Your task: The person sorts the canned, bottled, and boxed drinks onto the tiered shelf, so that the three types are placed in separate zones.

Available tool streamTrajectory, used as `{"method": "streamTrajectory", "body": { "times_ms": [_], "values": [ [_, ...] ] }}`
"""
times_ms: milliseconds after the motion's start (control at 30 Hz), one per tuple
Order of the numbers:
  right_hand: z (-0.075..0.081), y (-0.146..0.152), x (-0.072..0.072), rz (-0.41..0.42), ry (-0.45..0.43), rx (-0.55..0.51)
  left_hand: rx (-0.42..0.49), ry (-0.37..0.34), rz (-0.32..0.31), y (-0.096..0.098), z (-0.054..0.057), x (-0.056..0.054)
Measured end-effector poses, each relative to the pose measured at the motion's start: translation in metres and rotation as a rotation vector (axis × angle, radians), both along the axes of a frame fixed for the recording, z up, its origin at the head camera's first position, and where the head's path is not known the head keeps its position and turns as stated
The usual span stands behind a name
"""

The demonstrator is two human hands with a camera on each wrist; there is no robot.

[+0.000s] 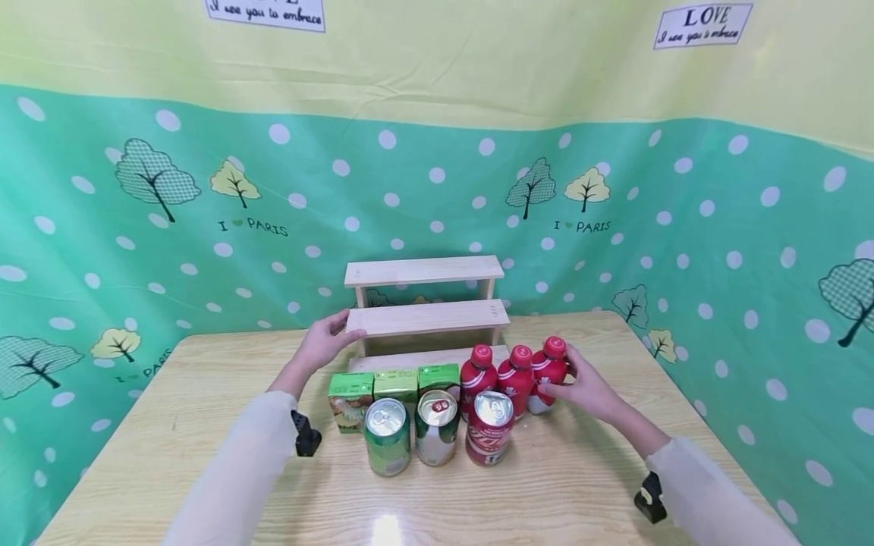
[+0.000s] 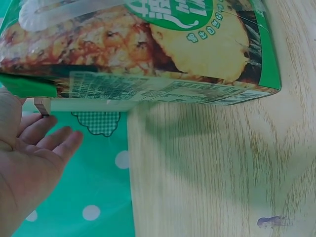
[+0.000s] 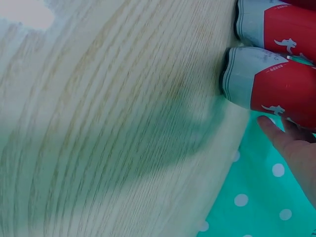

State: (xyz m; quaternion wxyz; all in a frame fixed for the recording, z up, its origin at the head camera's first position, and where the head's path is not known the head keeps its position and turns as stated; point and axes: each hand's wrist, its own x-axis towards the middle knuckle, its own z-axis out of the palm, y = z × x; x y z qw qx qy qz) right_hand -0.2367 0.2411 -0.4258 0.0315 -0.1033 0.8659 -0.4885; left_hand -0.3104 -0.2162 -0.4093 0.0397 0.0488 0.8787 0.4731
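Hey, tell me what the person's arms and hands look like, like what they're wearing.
The left sleeve and right sleeve are long, loose and whitish. A small, angular black device sits near each cuff: left device, right device. Both hands are ungloved, fingers bare.

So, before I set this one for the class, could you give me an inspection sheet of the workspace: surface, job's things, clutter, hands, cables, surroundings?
Surface: wood-grain table, with a small purple mark seen in the left wrist view.
Job's things: stepped wooden stand; in front, three green cartons and three red bottles, with three cans before them.
Clutter: nothing seen.
Left hand: holds the left end of the stand's middle step.
Right hand: grips the rightmost red bottle.
Cables: nothing seen.
Surroundings: dotted green and yellow cloth with printed trees, behind the table and at both sides.
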Motion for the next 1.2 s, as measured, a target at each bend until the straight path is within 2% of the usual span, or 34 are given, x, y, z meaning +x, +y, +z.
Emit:
{"method": "streamTrajectory", "body": {
  "times_ms": [500, 800, 867, 967, 1200],
  "values": [
    [0.0, -0.004, 0.002, -0.046, 0.013, -0.02, -0.004, 0.014, -0.015, -0.002, -0.001, 0.001],
    [0.009, -0.002, 0.001, -0.087, 0.02, 0.017, -0.006, 0.004, -0.019, 0.0, 0.001, 0.0],
    [0.015, 0.002, 0.0, -0.101, 0.029, 0.033, 0.003, 0.002, -0.02, 0.0, 0.001, 0.0],
    [0.033, 0.005, -0.001, -0.102, 0.05, 0.049, 0.012, 0.001, -0.024, 0.001, 0.001, -0.001],
    [0.085, 0.003, -0.008, -0.083, 0.08, 0.064, 0.024, 0.0, -0.014, 0.0, 0.002, 0.0]
  ]
}}
